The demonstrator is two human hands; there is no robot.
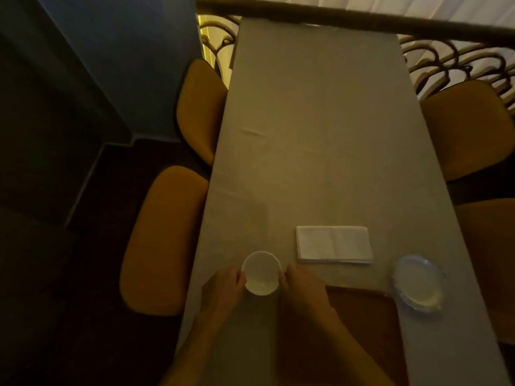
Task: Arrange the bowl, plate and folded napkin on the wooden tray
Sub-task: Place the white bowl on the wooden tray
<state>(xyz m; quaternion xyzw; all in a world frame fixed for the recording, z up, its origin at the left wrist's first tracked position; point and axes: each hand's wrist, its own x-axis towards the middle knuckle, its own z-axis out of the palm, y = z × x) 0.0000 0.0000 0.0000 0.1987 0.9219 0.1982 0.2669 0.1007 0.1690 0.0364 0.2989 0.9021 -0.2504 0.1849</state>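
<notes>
Bowl [261, 273] cupped between left hand [227, 286] and right hand [302, 288], seemingly touching, wooden tray [367, 316] beside.

The small white bowl [261, 273] stands upright and empty on the cloth, just beyond the near-left corner area of the wooden tray [362, 327], off the tray. The folded napkin [333, 244] is white, a flat rectangle lying squarely on the cloth beyond the tray's far edge, apart from it. The plate [418, 282], pale with a bluish scalloped rim, lies flat just past the tray's far right corner. The tray is dark reddish-brown, lying flat.
</notes>
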